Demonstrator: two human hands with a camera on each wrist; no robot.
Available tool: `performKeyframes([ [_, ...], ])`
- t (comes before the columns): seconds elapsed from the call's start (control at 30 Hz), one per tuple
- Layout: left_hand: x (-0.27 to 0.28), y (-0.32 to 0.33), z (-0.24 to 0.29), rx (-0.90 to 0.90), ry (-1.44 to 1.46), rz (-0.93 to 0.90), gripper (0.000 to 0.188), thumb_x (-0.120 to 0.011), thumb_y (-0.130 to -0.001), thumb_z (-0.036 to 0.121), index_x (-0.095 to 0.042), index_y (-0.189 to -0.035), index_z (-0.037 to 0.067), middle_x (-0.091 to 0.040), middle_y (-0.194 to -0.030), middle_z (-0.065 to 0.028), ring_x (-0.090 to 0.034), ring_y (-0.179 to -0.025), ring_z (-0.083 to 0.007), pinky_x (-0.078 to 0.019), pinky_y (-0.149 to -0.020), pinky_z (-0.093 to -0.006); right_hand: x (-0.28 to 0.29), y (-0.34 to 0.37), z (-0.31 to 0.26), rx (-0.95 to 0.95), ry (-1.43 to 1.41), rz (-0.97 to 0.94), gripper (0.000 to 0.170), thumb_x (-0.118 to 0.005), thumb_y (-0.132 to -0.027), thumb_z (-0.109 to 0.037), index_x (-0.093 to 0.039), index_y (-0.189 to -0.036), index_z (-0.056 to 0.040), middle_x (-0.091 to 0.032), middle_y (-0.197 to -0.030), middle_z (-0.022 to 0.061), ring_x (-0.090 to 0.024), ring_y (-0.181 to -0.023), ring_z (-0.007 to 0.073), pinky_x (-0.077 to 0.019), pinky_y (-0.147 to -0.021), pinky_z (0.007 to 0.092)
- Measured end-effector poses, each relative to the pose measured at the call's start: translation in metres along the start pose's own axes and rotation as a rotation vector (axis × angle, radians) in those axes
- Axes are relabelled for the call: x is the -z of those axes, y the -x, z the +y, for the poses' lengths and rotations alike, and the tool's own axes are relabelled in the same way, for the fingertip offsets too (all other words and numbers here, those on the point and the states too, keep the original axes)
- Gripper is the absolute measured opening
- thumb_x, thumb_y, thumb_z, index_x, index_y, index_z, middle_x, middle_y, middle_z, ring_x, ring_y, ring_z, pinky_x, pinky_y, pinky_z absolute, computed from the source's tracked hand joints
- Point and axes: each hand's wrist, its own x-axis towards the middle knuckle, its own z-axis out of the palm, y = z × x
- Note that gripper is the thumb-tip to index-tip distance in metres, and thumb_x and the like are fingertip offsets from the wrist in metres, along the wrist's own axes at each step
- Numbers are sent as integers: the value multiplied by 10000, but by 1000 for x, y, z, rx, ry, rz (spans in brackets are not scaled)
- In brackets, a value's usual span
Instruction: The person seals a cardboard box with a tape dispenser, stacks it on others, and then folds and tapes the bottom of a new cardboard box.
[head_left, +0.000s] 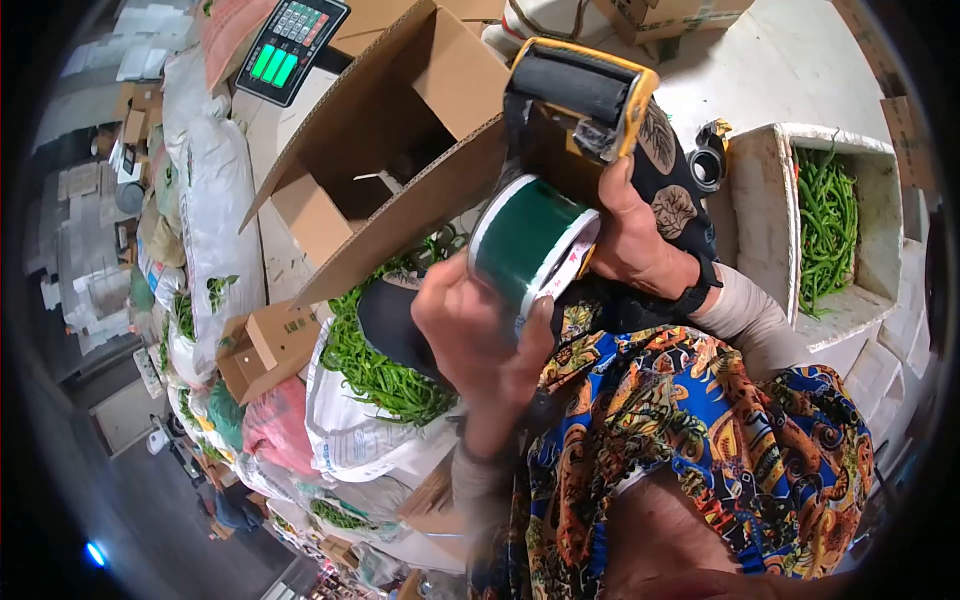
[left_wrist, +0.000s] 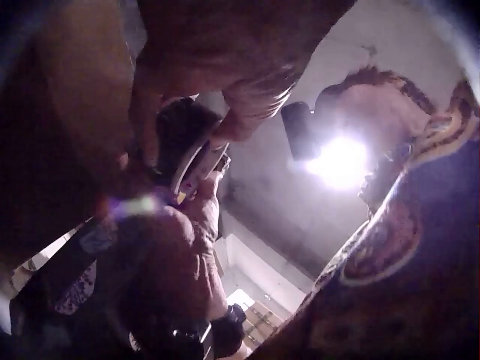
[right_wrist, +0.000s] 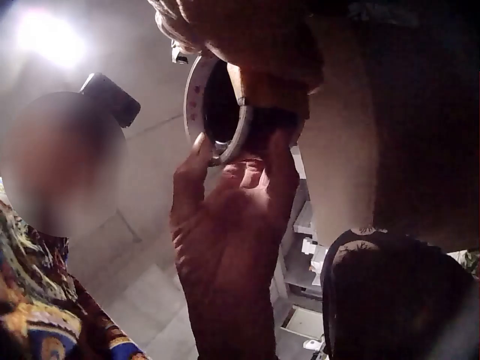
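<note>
A wide roll of dark green tape (head_left: 530, 235) with a white core is in my left hand (head_left: 480, 325), thumb at the core's edge and fingers round the far side. My right hand (head_left: 640, 235) grips a yellow tape dispenser (head_left: 575, 82) with a black roller, its thumb up against the frame. The roll sits right beside the dispenser's lower part. In the right wrist view, an orange-yellow piece (right_wrist: 274, 90) overlaps the ring of the roll (right_wrist: 193, 105). The left wrist view is dark, with the right hand (left_wrist: 187, 259) below the roll's rim (left_wrist: 187, 169).
An open cardboard box (head_left: 470, 90) stands in front, near a scale display (head_left: 290, 50). Green chili peppers fill a white sack (head_left: 350, 455) at left and a foam box (head_left: 765, 230) at right. Another tape dispenser (head_left: 708, 165) lies by the foam box. Sacks line the left.
</note>
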Motion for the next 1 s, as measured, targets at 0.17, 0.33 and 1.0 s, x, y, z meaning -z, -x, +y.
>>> performKeyframes([
  [0.17, -2, -7, 13, -23, -220, -50, 453, -724, -839, 283, -582, -1157, -7, -543, -1209, -156, -506, -1135, -313, -348, -1002, -381, -6, -4, -9, -75, 167, 30, 804, -546, -887, -593, -335, -1445, -53, -504, -1364, 113, -517, -1228, 216, -438, -1043, 391],
  [0.33, -23, -4, 14, 62, 167, 155, 526, -738, -813, 174, -518, -1208, -95, -594, -1175, -166, -531, -1091, -328, -385, -980, -367, -2, -14, -12, -107, 128, 59, 990, -703, -725, -637, -349, -1439, -48, -501, -1369, 161, -512, -1249, 265, -423, -1067, 435],
  [1.0, -40, -26, -32, -376, 1, 75, 720, -603, -782, -66, -240, -1403, -93, -398, -1356, -310, -467, -1253, -364, -392, -1073, -447, 3, -48, -12, 6, -271, -94, 759, -818, -756, -301, -460, -1372, -38, -566, -1308, 133, -563, -1185, 268, -440, -1053, 440],
])
